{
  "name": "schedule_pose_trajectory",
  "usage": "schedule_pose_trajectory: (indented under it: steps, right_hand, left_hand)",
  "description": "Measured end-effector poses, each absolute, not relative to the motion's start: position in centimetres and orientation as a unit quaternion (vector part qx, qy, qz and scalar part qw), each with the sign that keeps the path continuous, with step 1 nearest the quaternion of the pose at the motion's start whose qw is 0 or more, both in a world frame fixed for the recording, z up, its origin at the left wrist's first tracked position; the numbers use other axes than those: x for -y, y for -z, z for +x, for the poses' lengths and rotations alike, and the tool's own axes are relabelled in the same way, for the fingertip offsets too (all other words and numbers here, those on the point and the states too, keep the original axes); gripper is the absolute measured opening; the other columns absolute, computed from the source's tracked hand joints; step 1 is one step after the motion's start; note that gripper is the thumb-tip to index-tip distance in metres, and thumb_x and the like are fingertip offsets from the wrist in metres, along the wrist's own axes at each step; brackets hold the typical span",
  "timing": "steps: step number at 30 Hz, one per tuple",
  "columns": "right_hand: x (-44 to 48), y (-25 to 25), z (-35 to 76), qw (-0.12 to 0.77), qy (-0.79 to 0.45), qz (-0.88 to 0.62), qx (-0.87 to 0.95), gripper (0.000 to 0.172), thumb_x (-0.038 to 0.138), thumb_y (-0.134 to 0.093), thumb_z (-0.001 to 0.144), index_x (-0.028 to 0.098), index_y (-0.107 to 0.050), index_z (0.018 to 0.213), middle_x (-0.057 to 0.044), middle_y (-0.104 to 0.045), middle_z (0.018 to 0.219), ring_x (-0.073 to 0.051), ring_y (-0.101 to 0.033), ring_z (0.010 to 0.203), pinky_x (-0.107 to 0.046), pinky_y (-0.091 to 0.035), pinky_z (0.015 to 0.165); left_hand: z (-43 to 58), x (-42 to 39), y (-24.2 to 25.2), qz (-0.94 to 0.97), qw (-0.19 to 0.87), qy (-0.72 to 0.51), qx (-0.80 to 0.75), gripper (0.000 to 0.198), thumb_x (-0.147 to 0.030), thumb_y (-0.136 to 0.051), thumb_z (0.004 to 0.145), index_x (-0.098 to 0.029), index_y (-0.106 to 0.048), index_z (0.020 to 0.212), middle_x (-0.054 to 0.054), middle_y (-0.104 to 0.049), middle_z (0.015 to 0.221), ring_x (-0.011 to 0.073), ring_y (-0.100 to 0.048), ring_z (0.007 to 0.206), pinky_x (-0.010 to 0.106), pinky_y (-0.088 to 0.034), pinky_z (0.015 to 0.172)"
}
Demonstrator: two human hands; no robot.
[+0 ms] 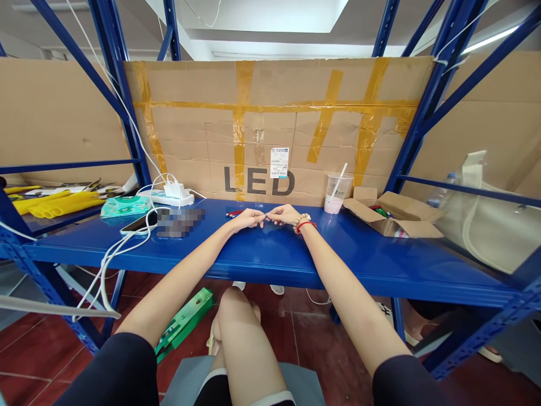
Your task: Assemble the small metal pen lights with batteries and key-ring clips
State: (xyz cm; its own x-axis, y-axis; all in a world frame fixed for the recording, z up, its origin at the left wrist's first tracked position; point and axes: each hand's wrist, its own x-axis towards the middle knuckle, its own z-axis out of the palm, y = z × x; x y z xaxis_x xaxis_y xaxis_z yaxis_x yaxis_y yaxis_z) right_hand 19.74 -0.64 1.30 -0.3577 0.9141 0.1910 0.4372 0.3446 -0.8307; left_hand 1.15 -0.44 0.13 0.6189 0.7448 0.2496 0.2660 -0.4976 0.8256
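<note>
1. The left hand (249,218) and the right hand (287,214) meet fingertip to fingertip at the middle of the blue shelf (296,259). Each is pinched shut on one end of a small thin piece (266,216), held just above the shelf surface.
2. Both wrists lie low on the shelf, probably to steady such fine fingertip work (the arms are stretched out nearly straight).
3. Red pens (234,213) lie just beside the left hand, and an open cardboard box (389,217) sits near the right one, both likely kept within easy reach.
4. A plastic cup (337,194) with a straw stands back against the cardboard panel (274,124), apart from the hands.
5. What the thin piece is cannot be made out, because it is too small. The box's contents are mostly hidden, and a patch beside the phone (137,224) is blurred.
</note>
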Motion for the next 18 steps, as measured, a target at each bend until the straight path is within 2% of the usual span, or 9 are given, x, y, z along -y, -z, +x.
schedule_pose_trajectory:
  steps: [7,13,18]
  right_hand:
    - [0.1,-0.8,20.1,0.344,-0.368,-0.476,0.721,0.027,0.038,-0.072,0.062,0.016,-0.069,0.077,-0.002,-0.067,0.072,-0.006,-0.054,0.055,-0.012,-0.039,0.043]
    - [-0.3,-0.3,20.6,0.351,-0.395,-0.495,0.690,0.031,0.041,-0.074,0.058,0.017,-0.069,0.076,0.000,-0.064,0.067,-0.005,-0.053,0.056,-0.012,-0.038,0.044]
    - [-0.4,-0.2,20.4,0.367,-0.418,-0.449,0.699,0.030,0.038,-0.075,0.057,0.016,-0.068,0.077,0.000,-0.062,0.068,-0.004,-0.050,0.055,-0.011,-0.036,0.042]
  left_hand:
    - [1.4,0.5,-0.1,0.797,0.400,-0.321,-0.320,0.040,-0.049,-0.065,0.065,-0.011,-0.056,0.076,-0.002,-0.054,0.056,0.0037,-0.036,0.045,0.019,-0.027,0.045]
    - [1.9,0.5,0.2,0.792,0.434,-0.316,-0.290,0.040,-0.047,-0.066,0.065,-0.014,-0.046,0.075,-0.002,-0.056,0.054,0.0020,-0.032,0.039,0.018,-0.023,0.041]
    - [1.8,0.4,0.3,0.821,0.345,-0.340,-0.301,0.037,-0.048,-0.061,0.070,-0.013,-0.052,0.078,0.001,-0.059,0.055,0.0057,-0.043,0.045,0.018,-0.030,0.045]
